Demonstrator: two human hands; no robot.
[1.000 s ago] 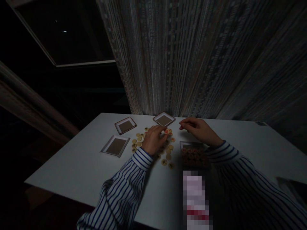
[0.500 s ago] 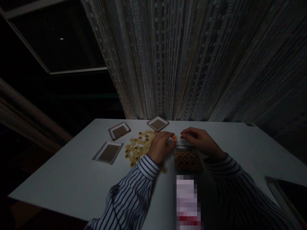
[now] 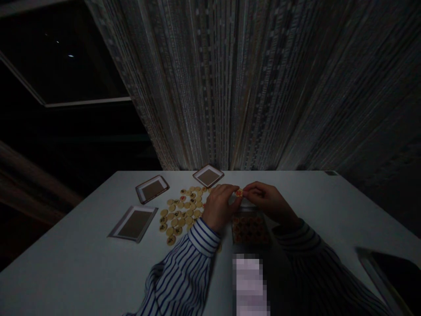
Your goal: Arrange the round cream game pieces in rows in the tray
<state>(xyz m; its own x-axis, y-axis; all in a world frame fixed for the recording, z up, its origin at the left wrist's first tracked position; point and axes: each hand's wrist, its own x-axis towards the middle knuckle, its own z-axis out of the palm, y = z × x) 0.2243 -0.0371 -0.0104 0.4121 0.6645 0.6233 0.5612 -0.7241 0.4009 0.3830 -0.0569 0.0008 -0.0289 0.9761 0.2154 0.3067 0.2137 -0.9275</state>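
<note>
A round xiangqi piece [image 3: 239, 192] with a red character sits between my two hands, above the far edge of an open box. My left hand [image 3: 217, 207] pinches its left side between thumb and fingers. From the other side, my right hand [image 3: 270, 202] has thumb and fingertips closed on its right edge. Below them, the box [image 3: 250, 245] holds rows of red-marked pieces. To the left of my left hand spreads a loose pile of pale xiangqi pieces [image 3: 180, 213], some face up with black or red characters, others blank side up. My left hand and sleeve hide part of the pile.
Three shallow trays or lids lie around the pile: one at the near left [image 3: 134, 224], one at the far left [image 3: 152, 189] and one at the back [image 3: 208, 175]. A dark flat object [image 3: 391, 278] lies at the right. A curtain [image 3: 217, 87] hangs behind the white table [image 3: 82, 259].
My right hand has moved left and closed on the piece in my left hand; before, they were apart. The view has shifted slightly, with the table lower in the picture.
</note>
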